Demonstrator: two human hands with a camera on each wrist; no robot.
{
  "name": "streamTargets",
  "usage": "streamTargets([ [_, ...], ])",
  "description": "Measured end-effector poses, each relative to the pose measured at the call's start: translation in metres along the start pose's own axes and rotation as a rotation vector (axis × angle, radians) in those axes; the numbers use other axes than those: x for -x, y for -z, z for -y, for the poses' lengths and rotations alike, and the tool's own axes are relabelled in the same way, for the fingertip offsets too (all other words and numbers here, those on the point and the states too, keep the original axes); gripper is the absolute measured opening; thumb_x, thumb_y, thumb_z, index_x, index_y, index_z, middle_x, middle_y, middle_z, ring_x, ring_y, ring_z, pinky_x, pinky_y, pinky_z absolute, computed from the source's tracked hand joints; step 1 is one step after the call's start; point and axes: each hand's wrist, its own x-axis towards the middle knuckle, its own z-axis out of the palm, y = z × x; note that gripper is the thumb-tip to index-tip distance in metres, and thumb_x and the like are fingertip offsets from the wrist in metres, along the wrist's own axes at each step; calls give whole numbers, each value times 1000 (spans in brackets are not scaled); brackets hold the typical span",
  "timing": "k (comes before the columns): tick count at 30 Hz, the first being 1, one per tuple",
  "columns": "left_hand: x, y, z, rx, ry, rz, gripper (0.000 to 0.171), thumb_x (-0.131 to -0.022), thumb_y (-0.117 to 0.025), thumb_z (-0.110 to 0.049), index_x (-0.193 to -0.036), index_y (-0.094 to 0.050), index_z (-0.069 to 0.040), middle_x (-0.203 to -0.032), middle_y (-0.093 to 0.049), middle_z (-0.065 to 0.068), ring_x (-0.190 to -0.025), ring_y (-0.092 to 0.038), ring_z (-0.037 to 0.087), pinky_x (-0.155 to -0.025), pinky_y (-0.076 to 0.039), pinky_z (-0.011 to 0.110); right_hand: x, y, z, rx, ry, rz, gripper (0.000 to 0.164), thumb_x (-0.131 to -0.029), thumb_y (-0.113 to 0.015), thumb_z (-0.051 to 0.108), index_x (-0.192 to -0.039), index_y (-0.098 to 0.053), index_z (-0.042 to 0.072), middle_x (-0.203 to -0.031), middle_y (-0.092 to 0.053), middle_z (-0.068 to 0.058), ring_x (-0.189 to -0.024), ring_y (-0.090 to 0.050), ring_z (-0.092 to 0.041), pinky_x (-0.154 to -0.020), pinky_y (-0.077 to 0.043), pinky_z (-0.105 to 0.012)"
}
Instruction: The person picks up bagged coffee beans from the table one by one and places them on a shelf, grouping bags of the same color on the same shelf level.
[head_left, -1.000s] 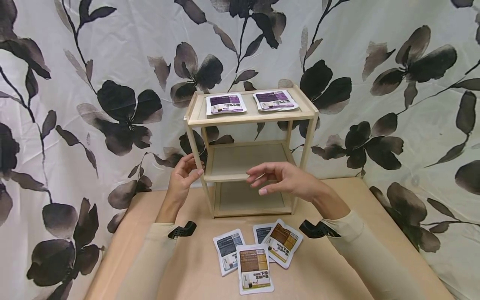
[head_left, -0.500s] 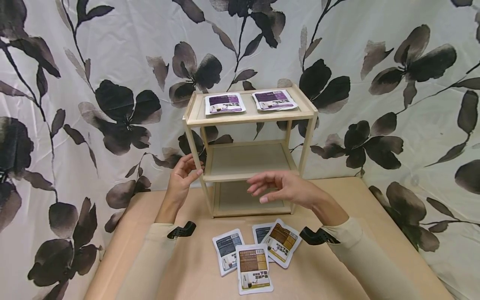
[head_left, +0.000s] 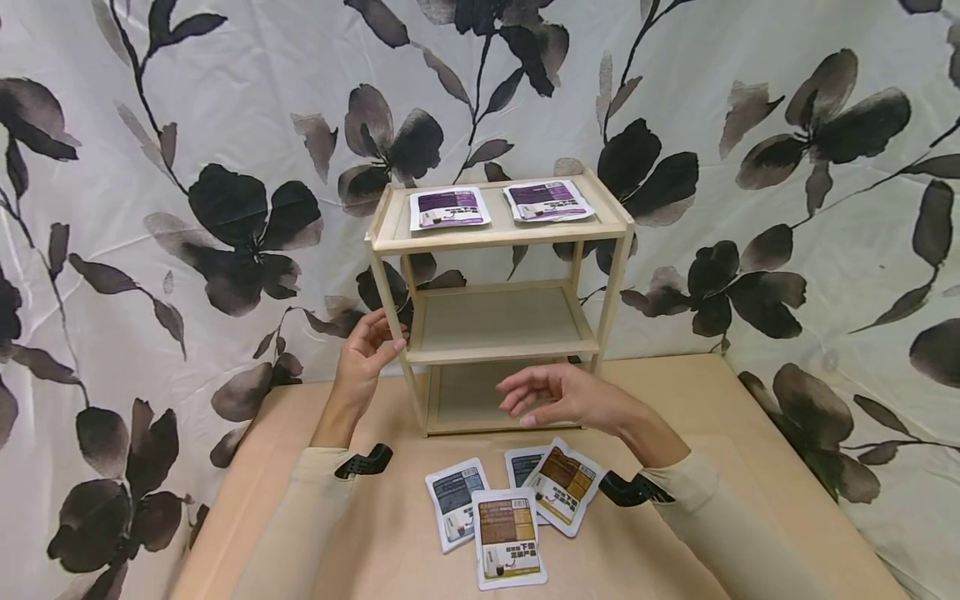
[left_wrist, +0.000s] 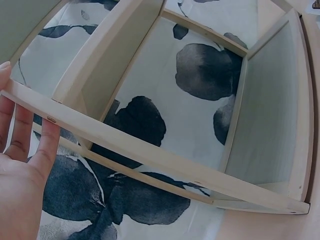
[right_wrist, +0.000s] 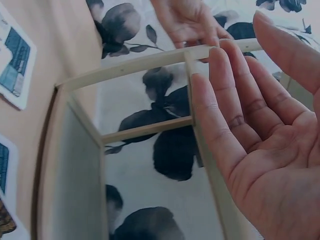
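A three-tier wooden shelf [head_left: 498,354] stands on the table. My left hand [head_left: 358,362] grips its left front post; in the left wrist view the thumb lies on one side of the post [left_wrist: 125,142] and the fingers [left_wrist: 46,142] on the other. My right hand [head_left: 566,396] hovers before the lower tier, holding nothing, with its fingers extended and slightly bent in the right wrist view. Below it lie a brown-labelled pouch [head_left: 510,540], a tilted brown-and-yellow pouch [head_left: 564,485] and two blue-labelled pouches [head_left: 456,504], one partly covered.
Two purple-labelled pouches [head_left: 450,208] lie side by side on the shelf's top tier. Behind the shelf hangs a white curtain [head_left: 285,83] with dark flowers. The tan tabletop [head_left: 675,400] reaches back to it.
My right hand has sunk from the middle tier's front edge to the level of the lower tier. My left hand keeps its grip on the post; the pouches stay put.
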Motion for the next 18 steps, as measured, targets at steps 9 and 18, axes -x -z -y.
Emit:
streamTargets([
  [9, 1, -1, -1, 9, -2, -11, 47, -92, -66, 10, -132, -61, -12, -110, -67, 5, -105, -60, 31, -88, -52, 25, -1, -4, -24, 27, 7, 27, 48, -94, -72, 9, -140, -56, 4, -127, -66, -19, -116, -63, -40, -96, -55, -34],
  [18, 2, -1, -3, 2, 2, -1, 47, -93, -64, 10, -133, -61, -14, -109, -67, 1, -103, -61, 17, -90, -51, 26, 1, -11, -49, -45, -9, 60, 50, -94, -70, 2, -142, -53, 1, -131, -62, -25, -119, -62, -38, -98, -54, -34],
])
